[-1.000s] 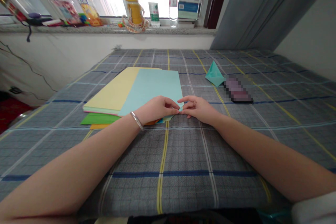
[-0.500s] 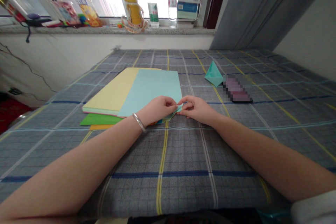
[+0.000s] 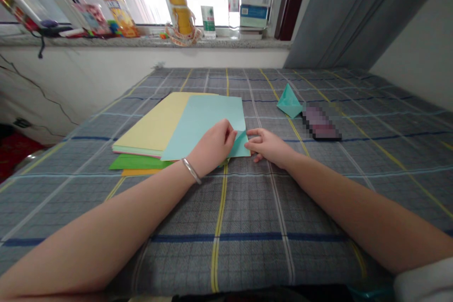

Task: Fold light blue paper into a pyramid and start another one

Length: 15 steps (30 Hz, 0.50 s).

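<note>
A light blue sheet of paper [image 3: 201,115] lies over the right part of a paper stack. My left hand [image 3: 212,146], with a silver bangle at its wrist, rests over the sheet's near right part. Its thumb and finger are pinched together at the paper, beside a darker, creased-looking patch; the exact grip is partly hidden. At the sheet's right edge is my right hand [image 3: 269,147], its fingers a little apart and their tips at or touching that edge. The sheet's near right corner lies flat between the hands.
The stack has yellow paper [image 3: 152,125] on top, with green paper [image 3: 138,162] and orange paper [image 3: 139,172] sticking out below. A folded teal paper shape [image 3: 289,103] stands by a phone [image 3: 322,122] on the checked cloth [image 3: 255,217]. Bottles and boxes line the windowsill [image 3: 141,42].
The sheet's near right corner, curled up between both hands before, now lies flat. My left hand has moved slightly up and left; my right fingers have come off the corner and spread.
</note>
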Each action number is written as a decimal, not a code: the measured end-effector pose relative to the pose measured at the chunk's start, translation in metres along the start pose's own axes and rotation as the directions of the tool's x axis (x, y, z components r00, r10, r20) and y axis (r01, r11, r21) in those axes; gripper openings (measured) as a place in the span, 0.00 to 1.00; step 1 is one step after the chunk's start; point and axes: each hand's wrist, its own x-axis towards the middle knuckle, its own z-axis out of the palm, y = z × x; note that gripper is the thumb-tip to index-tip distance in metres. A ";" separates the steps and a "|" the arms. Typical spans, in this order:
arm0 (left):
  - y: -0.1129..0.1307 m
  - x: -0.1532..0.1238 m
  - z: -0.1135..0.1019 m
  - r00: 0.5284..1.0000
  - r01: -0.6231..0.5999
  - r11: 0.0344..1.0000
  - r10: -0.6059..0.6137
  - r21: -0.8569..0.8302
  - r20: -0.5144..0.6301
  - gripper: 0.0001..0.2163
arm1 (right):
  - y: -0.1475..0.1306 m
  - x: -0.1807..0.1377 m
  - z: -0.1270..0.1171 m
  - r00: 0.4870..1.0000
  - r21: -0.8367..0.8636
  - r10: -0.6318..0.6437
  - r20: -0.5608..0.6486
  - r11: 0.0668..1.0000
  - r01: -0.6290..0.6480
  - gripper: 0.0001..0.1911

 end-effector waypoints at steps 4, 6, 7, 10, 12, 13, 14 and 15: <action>0.006 -0.006 0.006 0.993 -0.110 0.994 0.110 0.012 -0.030 0.06 | -0.002 0.002 0.009 0.999 -0.011 0.005 0.041 1.000 -0.005 0.18; 0.007 -0.009 0.008 0.989 -0.144 0.989 0.144 0.030 -0.016 0.06 | -0.003 0.003 0.011 0.997 -0.026 -0.014 0.082 1.000 0.016 0.10; 0.007 -0.009 0.009 0.988 -0.156 0.987 0.157 0.041 -0.012 0.06 | -0.004 0.004 0.011 0.996 -0.012 -0.011 0.086 1.000 0.012 0.06; 0.006 -0.010 0.011 0.984 -0.179 0.981 0.179 0.071 0.004 0.06 | -0.006 0.004 0.006 0.999 0.152 0.037 0.040 0.987 -0.043 0.07; 0.005 -0.011 0.011 0.977 -0.211 0.975 0.209 0.075 0.037 0.06 | -0.008 0.004 0.003 0.997 0.254 0.076 0.019 0.964 -0.079 0.16; 0.006 -0.011 0.012 0.971 -0.234 0.969 0.230 0.074 0.063 0.06 | -0.008 0.004 0.002 0.996 0.269 0.087 0.012 0.959 -0.087 0.18; 0.007 -0.012 0.012 0.962 -0.265 0.961 0.257 0.074 0.095 0.07 | -0.008 0.004 0.001 0.996 0.257 0.091 0.000 0.962 -0.088 0.17; 0.008 -0.012 0.011 0.948 -0.301 0.951 0.289 0.075 0.132 0.08 | -0.007 0.005 0.001 0.996 0.221 0.090 -0.015 0.972 -0.084 0.13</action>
